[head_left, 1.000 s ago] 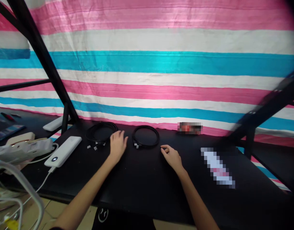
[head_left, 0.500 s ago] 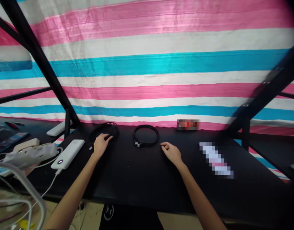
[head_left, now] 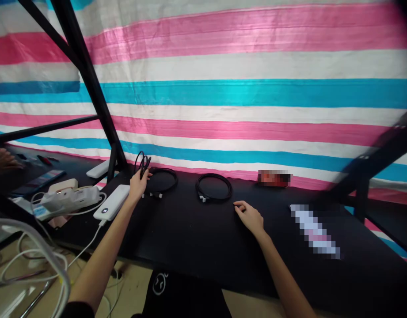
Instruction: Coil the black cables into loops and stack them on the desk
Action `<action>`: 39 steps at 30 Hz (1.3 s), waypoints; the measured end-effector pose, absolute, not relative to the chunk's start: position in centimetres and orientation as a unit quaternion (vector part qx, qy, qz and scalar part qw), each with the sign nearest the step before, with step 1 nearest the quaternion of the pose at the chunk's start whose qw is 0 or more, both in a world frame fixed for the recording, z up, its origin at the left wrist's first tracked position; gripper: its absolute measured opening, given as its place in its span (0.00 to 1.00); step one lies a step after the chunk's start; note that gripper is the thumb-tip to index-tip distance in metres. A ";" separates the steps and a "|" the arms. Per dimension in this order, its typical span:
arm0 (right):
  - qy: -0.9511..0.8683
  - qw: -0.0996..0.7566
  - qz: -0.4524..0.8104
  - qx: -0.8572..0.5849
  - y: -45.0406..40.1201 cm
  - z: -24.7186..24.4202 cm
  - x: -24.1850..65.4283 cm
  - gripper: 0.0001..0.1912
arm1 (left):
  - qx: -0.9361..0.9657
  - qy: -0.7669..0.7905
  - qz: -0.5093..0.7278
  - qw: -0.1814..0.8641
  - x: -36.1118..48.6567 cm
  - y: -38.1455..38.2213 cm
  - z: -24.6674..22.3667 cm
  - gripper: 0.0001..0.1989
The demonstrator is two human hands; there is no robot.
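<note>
My left hand (head_left: 138, 184) is closed on a coiled black cable (head_left: 142, 160), whose loops stand up above the fingers at the back left of the table. Just right of it, a second black cable coil (head_left: 175, 176) lies flat, with its plug end toward me. A third black cable (head_left: 230, 187), wound in a neat ring with light connectors at its front, lies in the middle. To the right of that ring my right hand (head_left: 251, 217) rests on the tabletop, fingers loosely bent and holding nothing I can see.
On the left are a white power bank (head_left: 115, 201) with a cable plugged in, a white power strip (head_left: 75, 198) and a phone (head_left: 40, 182). Another person's hand (head_left: 4, 160) shows at the left edge. Two pixelated items lie right. Black frame bars (head_left: 90, 88) slant up both sides.
My left hand has lifted a cable coil off the table, uncovering another coil beside it. My right hand stays by the middle ring. The view has turned slightly left.
</note>
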State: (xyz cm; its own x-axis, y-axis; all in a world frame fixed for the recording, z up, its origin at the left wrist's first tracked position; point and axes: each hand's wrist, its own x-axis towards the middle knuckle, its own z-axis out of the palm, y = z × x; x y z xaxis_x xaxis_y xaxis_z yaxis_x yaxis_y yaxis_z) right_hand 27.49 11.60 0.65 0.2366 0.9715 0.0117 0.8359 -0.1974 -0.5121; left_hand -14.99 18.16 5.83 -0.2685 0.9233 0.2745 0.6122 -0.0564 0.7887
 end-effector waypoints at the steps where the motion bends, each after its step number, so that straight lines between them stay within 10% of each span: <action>1: -0.596 0.211 0.156 -0.759 11.5 0.6 27.3 0.14 | 0.585 0.657 0.436 0.191 -15.1 18.1 5.9 0.18; 10: -0.593 0.222 0.129 -0.763 10.9 0.5 26.1 0.13 | 0.636 0.643 0.345 0.252 -13.5 17.1 5.0 0.16; 24: -0.594 0.250 0.170 -0.745 10.8 0.2 26.4 0.13 | 0.438 0.606 0.660 0.072 -12.2 12.2 12.4 0.26; 39: -0.536 0.440 0.564 -0.448 -2.7 9.3 17.7 0.24 | 0.698 0.380 0.404 0.453 4.0 -5.0 4.8 0.18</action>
State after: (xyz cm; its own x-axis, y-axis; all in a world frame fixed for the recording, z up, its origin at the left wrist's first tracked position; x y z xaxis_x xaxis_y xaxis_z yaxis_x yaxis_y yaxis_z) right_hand 17.71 -2.75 9.28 -0.2117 0.9767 -0.0349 -0.0157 -0.0391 -0.9991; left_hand 3.95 -4.96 4.78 0.3847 0.8962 0.2210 0.1637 -0.3019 0.9392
